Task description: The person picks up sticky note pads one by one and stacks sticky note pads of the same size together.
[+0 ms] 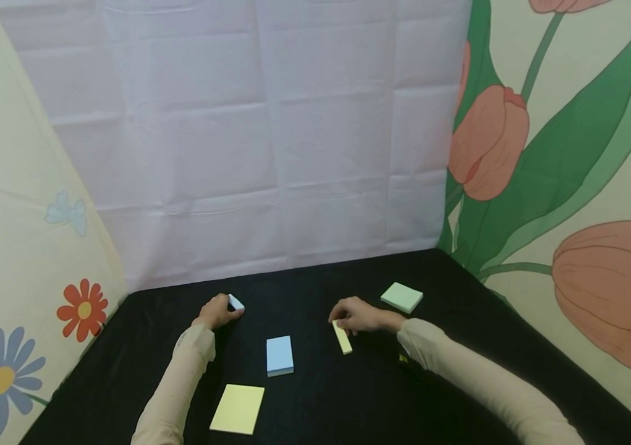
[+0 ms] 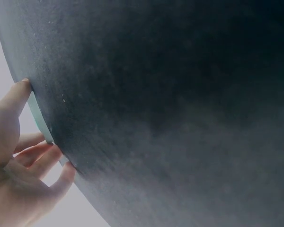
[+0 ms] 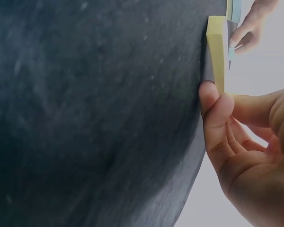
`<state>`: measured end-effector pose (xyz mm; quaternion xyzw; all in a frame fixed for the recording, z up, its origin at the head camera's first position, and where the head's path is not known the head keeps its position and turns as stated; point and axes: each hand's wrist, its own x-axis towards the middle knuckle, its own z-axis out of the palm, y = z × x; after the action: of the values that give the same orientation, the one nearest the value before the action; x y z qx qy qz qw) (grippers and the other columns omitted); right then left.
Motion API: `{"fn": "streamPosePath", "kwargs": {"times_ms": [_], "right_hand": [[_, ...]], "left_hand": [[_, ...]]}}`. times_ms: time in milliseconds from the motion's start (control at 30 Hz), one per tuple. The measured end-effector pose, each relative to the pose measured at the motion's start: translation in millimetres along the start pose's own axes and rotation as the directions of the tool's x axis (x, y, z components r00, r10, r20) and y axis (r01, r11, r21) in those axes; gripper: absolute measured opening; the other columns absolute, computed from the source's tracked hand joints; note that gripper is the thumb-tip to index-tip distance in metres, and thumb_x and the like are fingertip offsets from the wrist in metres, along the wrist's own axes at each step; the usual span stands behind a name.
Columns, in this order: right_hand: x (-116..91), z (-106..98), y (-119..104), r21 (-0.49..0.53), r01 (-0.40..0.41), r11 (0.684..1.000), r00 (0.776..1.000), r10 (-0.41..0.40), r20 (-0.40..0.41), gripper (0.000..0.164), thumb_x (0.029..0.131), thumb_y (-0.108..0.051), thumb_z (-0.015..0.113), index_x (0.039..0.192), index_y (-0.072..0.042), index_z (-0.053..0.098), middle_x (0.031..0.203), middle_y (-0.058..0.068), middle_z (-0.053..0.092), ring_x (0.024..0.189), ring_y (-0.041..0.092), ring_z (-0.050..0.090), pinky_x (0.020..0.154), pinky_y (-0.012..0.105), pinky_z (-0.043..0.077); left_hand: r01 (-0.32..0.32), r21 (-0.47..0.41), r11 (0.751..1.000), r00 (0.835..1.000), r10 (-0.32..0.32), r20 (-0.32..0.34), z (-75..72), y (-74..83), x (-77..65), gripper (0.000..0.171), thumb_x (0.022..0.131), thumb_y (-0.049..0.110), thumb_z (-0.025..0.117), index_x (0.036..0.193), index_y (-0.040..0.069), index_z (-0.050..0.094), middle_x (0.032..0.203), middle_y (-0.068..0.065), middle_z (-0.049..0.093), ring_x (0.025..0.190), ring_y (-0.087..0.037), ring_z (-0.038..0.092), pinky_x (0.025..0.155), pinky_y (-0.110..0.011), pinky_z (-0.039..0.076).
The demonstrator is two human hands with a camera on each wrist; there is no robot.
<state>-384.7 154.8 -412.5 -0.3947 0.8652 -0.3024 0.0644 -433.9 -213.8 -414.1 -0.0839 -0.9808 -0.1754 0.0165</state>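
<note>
At the far left of the table, my left hand [image 1: 216,312] holds a small light-blue sticky note pad [image 1: 235,302] between thumb and fingers. In the left wrist view the pad [image 2: 40,118] shows as a thin pale edge, spanned by the thumb above and fingertips below. Right of centre, my right hand [image 1: 359,314] pinches a narrow yellow sticky note pad [image 1: 342,338] by its far end. The right wrist view shows the thumb and fingertips at one end of this yellow strip [image 3: 218,49], its other end pointing away from the hand.
A larger blue sticky note pad [image 1: 279,355] lies between the forearms, with a square yellow pad [image 1: 237,409] nearer the front. Behind the right wrist is a pale green pad [image 1: 402,297]. A small yellowish thing [image 1: 403,358] peeks out beside the right sleeve. Cloth walls border the black table.
</note>
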Motion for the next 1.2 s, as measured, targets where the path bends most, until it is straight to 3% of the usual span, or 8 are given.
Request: {"fn": "streamPosePath", "kwargs": {"times_ms": [433,667,967,1200], "right_hand": [[4.7,8.0,-9.8,0.046,0.038,0.998,0.999,-0.038,0.009,0.019,0.087,0.002,0.051,0.104,0.004,0.059,0.082,0.005,0.058,0.053,0.01,0.056,0.046,0.026,0.047],[6.8,12.2,-15.3,0.07,0.033,0.997,0.999,-0.034,0.018,0.019,0.086,0.003,0.051,0.103,0.004,0.06,0.089,0.005,0.058,0.052,0.01,0.056,0.047,0.026,0.047],[12.0,20.3,-21.8,0.103,0.021,0.994,0.999,-0.024,0.026,0.018,0.086,0.002,0.052,0.102,0.003,0.06,0.086,0.005,0.058,0.051,0.013,0.058,0.048,0.026,0.048],[14.7,22.7,-26.4,0.111,0.036,0.993,0.999,-0.038,0.017,0.018,0.086,0.002,0.052,0.102,0.004,0.06,0.087,0.008,0.057,0.052,0.013,0.059,0.048,0.025,0.048]], "left_hand": [[0.011,-0.008,1.0,1.0,-0.011,-0.001,0.3,1.1,0.4,0.039,0.08,0.033,0.064,0.095,-0.003,0.056,0.08,-0.008,0.05,0.069,-0.021,0.047,0.064,-0.036,0.04],[0.005,-0.008,1.0,1.0,-0.005,-0.003,-0.2,0.7,-1.4,0.04,0.08,0.033,0.064,0.094,-0.003,0.056,0.081,-0.008,0.05,0.069,-0.022,0.046,0.064,-0.037,0.039],[0.001,-0.017,1.0,1.0,-0.001,-0.008,1.6,0.4,-2.2,0.038,0.08,0.032,0.064,0.095,-0.002,0.056,0.083,-0.008,0.051,0.07,-0.021,0.046,0.066,-0.037,0.039],[0.006,-0.012,1.0,1.0,-0.006,-0.004,13.3,-16.6,16.7,0.05,0.077,0.043,0.064,0.094,-0.004,0.056,0.082,-0.011,0.051,0.069,-0.025,0.047,0.063,-0.039,0.039]]}}
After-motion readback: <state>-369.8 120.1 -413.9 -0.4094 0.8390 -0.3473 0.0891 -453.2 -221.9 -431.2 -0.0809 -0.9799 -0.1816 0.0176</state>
